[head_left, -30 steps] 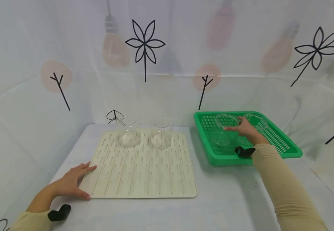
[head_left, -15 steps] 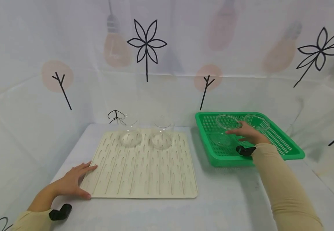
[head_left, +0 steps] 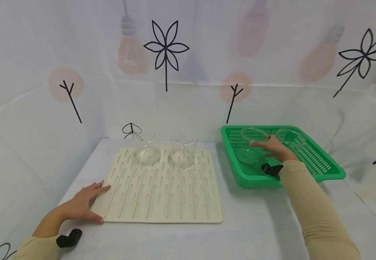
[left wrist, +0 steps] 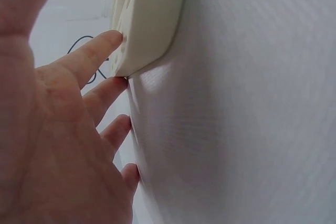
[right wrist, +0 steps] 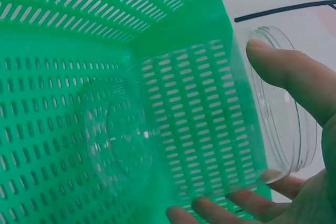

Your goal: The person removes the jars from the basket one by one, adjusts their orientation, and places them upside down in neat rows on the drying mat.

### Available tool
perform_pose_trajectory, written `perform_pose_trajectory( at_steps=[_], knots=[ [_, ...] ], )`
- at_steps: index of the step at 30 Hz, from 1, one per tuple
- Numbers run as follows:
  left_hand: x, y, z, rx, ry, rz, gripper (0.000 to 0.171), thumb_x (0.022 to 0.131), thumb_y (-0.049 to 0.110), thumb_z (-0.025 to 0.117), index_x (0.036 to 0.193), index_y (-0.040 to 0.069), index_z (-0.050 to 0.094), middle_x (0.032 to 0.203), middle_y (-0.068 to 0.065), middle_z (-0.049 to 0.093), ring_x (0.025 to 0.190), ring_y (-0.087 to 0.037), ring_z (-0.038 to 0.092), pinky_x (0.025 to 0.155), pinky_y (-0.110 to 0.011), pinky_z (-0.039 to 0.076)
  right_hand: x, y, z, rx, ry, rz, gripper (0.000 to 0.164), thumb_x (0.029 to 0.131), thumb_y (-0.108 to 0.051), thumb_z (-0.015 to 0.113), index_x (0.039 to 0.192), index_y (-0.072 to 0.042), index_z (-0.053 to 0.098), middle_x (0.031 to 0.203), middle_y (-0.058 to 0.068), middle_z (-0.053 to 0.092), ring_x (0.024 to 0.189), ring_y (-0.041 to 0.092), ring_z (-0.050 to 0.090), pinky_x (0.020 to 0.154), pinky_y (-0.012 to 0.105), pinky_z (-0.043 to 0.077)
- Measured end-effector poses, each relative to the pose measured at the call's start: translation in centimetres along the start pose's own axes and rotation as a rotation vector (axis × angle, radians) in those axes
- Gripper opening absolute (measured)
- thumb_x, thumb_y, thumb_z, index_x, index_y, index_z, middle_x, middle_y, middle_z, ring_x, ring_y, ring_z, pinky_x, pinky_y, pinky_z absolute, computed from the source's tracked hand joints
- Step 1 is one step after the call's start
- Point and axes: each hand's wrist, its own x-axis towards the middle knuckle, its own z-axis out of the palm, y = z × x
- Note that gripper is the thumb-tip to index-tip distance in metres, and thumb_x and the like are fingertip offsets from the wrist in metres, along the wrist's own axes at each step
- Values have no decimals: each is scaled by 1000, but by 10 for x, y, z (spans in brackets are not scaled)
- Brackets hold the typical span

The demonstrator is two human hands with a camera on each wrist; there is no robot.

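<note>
A clear jar (head_left: 247, 156) with a threaded rim stands in the left part of the green basket (head_left: 256, 177). My right hand (head_left: 276, 147) holds it near the rim from the right; in the right wrist view the thumb (right wrist: 286, 69) lies on one side and the fingers curve round the other. A second clear jar (head_left: 291, 137) is behind that hand, its lower part hidden. My left hand (head_left: 78, 204) lies with spread fingers at the left edge of the cream ridged mat (head_left: 161, 195); in the left wrist view the index fingertip touches the mat's corner (left wrist: 152, 30).
Two more clear jars, a left one (head_left: 147, 153) and a right one (head_left: 183, 155), stand side by side at the back of the mat. A white cloth (head_left: 246, 224) covers the table. A patterned curtain (head_left: 188, 108) hangs right behind the mat and basket.
My right hand has closed round the left jar in the basket, and both have shifted slightly left. The left hand stays at the mat's edge.
</note>
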Motion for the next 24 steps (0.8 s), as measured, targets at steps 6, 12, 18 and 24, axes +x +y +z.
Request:
perform_pose_trajectory(
  at_steps=[6, 12, 18, 24],
  knots=[
    [0, 1, -1, 8, 7, 0, 102, 54, 49, 84, 135, 2, 45, 141, -32, 30, 126, -56, 21, 95, -70, 12, -2, -5, 0, 1, 46, -23, 110, 85, -40, 67, 142, 4, -17, 147, 30, -9, 129, 52, 17, 97, 55, 35],
    [-1, 2, 0, 6, 9, -3, 102, 54, 49, 84, 135, 1, 45, 140, -33, 30, 125, -56, 21, 95, -71, 12, -5, -13, -3, -10, 74, -56, 110, 84, -42, 67, 143, 2, -15, 146, 31, -1, 130, 49, 19, 96, 57, 36],
    [-1, 3, 1, -3, 8, -8, 102, 54, 48, 84, 135, 2, 45, 141, -33, 29, 126, -56, 20, 95, -71, 11, -17, -26, -2, -16, 113, -82, 109, 83, -42, 68, 144, 3, -10, 143, 33, 8, 130, 47, 22, 96, 55, 36],
    [-3, 3, -2, -16, 14, 7, 101, 55, 47, 85, 135, 1, 45, 141, -33, 29, 125, -56, 20, 94, -71, 10, -28, -41, 1, -9, 133, -98, 107, 82, -43, 69, 146, 1, -5, 140, 33, 14, 128, 45, 26, 96, 52, 39]
  ],
)
